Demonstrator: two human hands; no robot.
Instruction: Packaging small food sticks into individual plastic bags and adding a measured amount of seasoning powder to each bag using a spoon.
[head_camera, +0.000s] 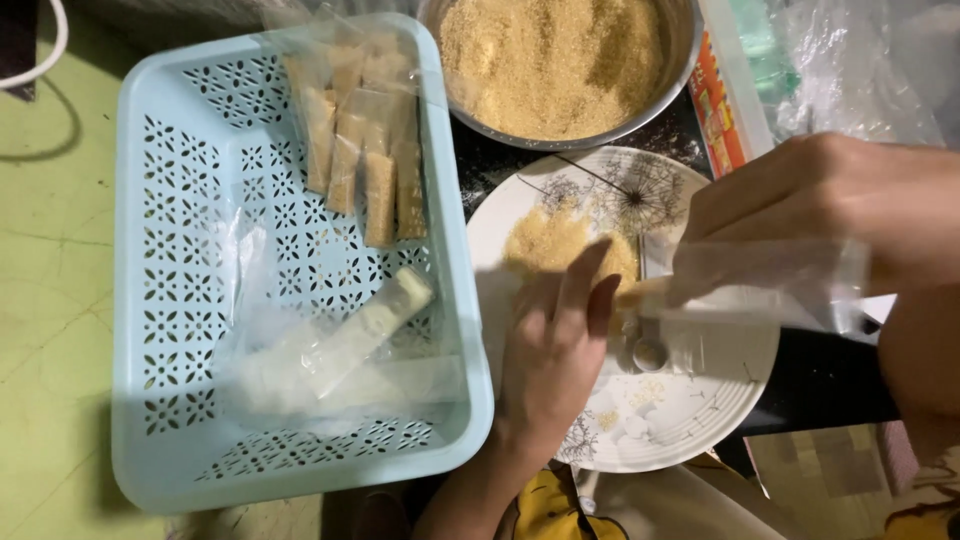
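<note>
My left hand hovers over a white patterned plate, fingers curled around the end of a pale crumb-coated stick. My right hand holds a clear plastic sleeve whose open end meets the stick. A small heap of brown crumbs lies on the plate, with a few white pieces near its front rim.
A light blue perforated basket on the left holds several bagged crumb sticks and one pale bagged stick. A metal bowl of brown crumbs stands behind the plate. Crumpled clear plastic lies at the top right.
</note>
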